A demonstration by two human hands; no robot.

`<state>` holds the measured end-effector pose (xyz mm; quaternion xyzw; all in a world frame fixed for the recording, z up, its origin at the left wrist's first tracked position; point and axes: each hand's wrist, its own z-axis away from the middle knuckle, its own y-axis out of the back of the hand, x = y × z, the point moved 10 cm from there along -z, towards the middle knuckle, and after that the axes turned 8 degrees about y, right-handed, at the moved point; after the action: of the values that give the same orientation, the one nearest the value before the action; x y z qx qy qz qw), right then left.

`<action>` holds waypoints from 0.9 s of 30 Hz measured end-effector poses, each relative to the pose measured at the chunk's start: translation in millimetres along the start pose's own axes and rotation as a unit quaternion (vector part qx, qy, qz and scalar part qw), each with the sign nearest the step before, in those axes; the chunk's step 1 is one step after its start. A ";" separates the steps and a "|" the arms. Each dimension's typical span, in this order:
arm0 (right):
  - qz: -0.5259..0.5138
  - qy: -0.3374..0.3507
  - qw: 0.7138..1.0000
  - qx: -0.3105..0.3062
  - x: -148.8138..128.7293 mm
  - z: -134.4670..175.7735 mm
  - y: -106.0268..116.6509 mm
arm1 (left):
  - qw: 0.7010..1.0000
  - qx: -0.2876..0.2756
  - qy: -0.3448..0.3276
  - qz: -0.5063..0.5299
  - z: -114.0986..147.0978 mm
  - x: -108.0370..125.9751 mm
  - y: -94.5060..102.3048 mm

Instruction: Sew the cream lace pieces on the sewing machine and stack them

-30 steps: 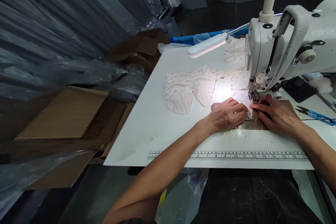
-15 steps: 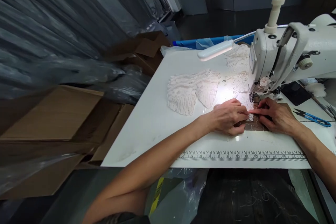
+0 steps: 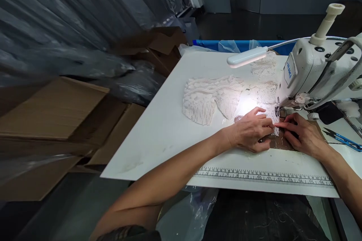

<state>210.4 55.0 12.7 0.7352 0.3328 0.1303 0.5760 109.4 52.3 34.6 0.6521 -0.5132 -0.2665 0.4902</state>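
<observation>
A piece of white lace (image 3: 272, 111) lies under the presser foot (image 3: 279, 112) of a white sewing machine (image 3: 307, 71). My left hand (image 3: 252, 131) rests over the lace's left side, its fingers bent and closed on the edge. From the other side my right hand (image 3: 305, 136) reaches in, index finger extended to the lace beside the left fingertips and the other fingers curled. What lies beneath both palms is hidden. Further left on the table is a lace garment piece (image 3: 213, 98) with two cup shapes. More lace (image 3: 263, 92) lies behind the foot.
A lit lamp (image 3: 247, 57) hangs over the white table (image 3: 158, 135). Blue thread snips (image 3: 343, 139) lie right of my right hand. A printed ruler strip (image 3: 263, 177) runs along the front edge. Cardboard boxes (image 3: 53, 109) stand at the left.
The view has shifted, so the machine appears further right and closer. Both hands stay at the lace by the presser foot; the left fingers are slightly more raised and spread.
</observation>
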 end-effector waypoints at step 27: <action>0.093 -0.005 0.996 -0.017 -5.5 -3.7 -0.6 | 0.999 -0.008 0.015 -0.042 -4.2 -11.7 -13.1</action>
<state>203.9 54.3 14.3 0.7538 0.2579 0.1849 0.5754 114.4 64.5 22.4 0.6733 -0.4757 -0.2808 0.4915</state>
